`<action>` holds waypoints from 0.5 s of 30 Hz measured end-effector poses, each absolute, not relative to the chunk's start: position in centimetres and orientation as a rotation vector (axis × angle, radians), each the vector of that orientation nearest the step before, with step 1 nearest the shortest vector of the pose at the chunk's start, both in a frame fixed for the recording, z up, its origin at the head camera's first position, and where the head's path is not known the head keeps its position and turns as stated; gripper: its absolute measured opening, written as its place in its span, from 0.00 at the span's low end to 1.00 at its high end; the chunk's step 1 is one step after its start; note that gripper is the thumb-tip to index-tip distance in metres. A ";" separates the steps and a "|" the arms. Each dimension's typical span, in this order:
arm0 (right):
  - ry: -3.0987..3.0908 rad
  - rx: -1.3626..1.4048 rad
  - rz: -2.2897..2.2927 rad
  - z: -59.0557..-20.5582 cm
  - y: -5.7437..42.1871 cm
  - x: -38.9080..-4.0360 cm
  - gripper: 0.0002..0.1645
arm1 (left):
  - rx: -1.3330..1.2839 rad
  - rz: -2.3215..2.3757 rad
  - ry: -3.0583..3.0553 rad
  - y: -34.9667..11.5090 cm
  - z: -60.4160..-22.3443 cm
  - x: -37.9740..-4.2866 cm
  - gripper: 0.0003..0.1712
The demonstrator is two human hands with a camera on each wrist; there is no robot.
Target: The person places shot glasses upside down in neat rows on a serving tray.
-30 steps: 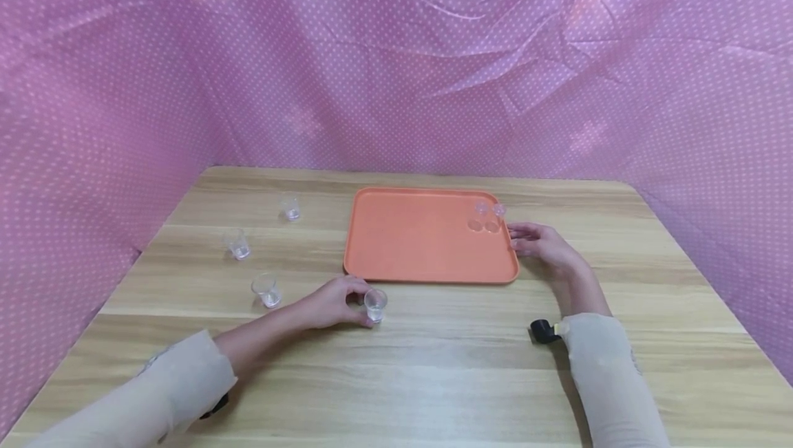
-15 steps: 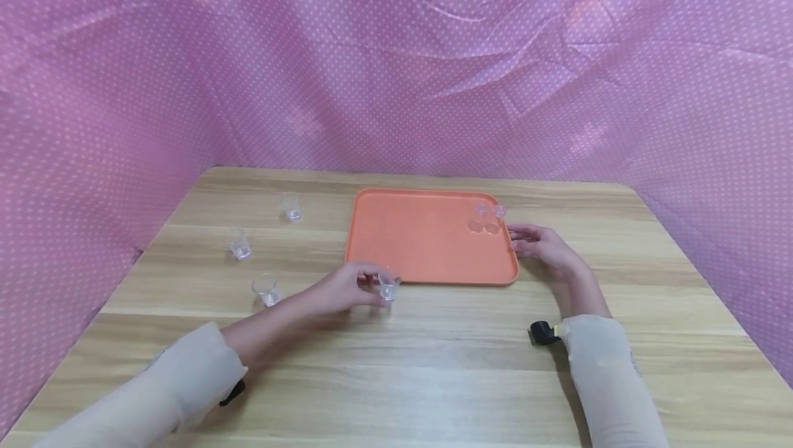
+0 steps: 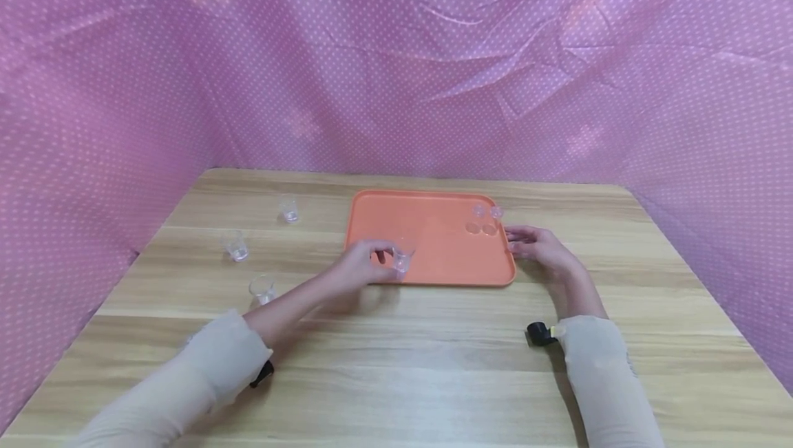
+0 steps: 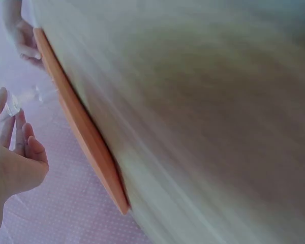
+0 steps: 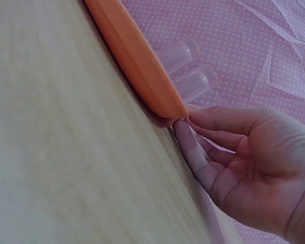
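My left hand (image 3: 359,270) pinches a small clear shot glass (image 3: 401,263) between thumb and fingertips, mouth up, over the front of the orange tray (image 3: 434,255). In the left wrist view, the same shot glass (image 4: 12,104) shows partly behind the fingers. My right hand (image 3: 545,250) is at the tray's right edge; in the right wrist view, thumb and forefinger pinch the tray's rim (image 5: 142,66). Close by that edge, two clear shot glasses (image 3: 473,228) (image 5: 193,84) stand upside down on the tray, side by side.
Three more shot glasses stand upright on the wooden table (image 3: 434,365): one at the back (image 3: 289,210), one at far left (image 3: 236,247), and a nearer glass (image 3: 263,290) partly behind the left forearm. A pink dotted cloth (image 3: 396,76) hangs around the table.
My left hand has lifted the shot glass from the table in front of the tray and carried it forward and right, over the tray. My right hand stays at the tray's edge.
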State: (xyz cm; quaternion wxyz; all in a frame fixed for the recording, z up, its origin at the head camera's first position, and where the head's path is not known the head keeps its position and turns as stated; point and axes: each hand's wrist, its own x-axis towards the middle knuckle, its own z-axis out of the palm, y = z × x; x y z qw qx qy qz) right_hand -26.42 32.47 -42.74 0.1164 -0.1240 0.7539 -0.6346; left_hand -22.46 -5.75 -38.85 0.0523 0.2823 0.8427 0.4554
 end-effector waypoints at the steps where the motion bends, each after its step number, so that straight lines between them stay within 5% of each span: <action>1: 2.233 -0.327 -1.833 -42.8 32.4 -26.4 0.29 | 0.858 1.383 2.584 -5.5 -38.7 -22.7 0.13; 15: 2.211 -0.243 -1.847 -42.6 32.2 -26.5 0.29 | 0.701 1.424 2.673 -2.5 -36.7 -26.1 0.19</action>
